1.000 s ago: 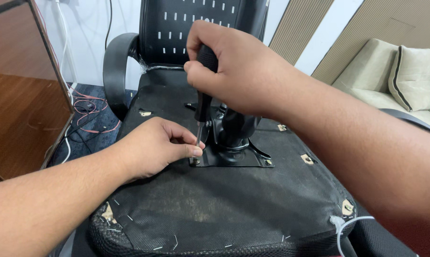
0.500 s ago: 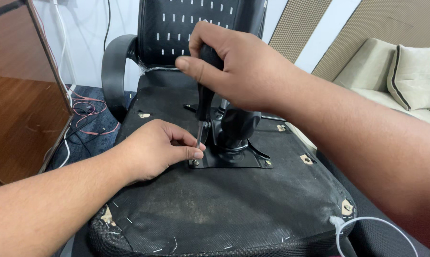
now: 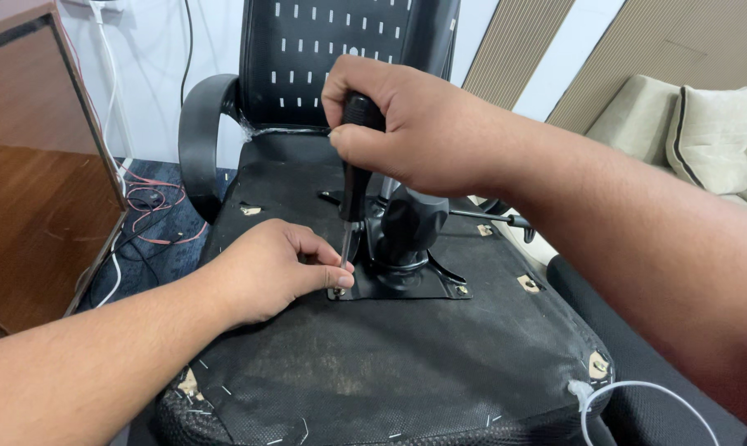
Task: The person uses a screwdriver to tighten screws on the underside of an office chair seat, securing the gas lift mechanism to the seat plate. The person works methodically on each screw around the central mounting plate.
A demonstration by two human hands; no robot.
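An upturned black office chair seat (image 3: 373, 363) fills the middle of the view, its fabric underside facing up. A black metal mounting plate (image 3: 406, 285) with a tilt mechanism (image 3: 410, 227) sits on it. My right hand (image 3: 406, 124) grips the black handle of a screwdriver (image 3: 355, 182), held upright with its tip at the plate's near left corner. My left hand (image 3: 270, 268) rests on the seat, its thumb and fingers pinched around the screwdriver's shaft just above a screw.
The chair's backrest (image 3: 340, 58) and a black armrest (image 3: 200, 140) stand behind the seat. A wooden cabinet (image 3: 35, 190) is at left, with red and white cables (image 3: 154, 211) on the floor. A beige sofa (image 3: 695, 132) is at right. A white cord (image 3: 629, 396) loops at the seat's near right corner.
My right hand has turned slightly on the screwdriver handle. My left hand stays pinched at the shaft's tip.
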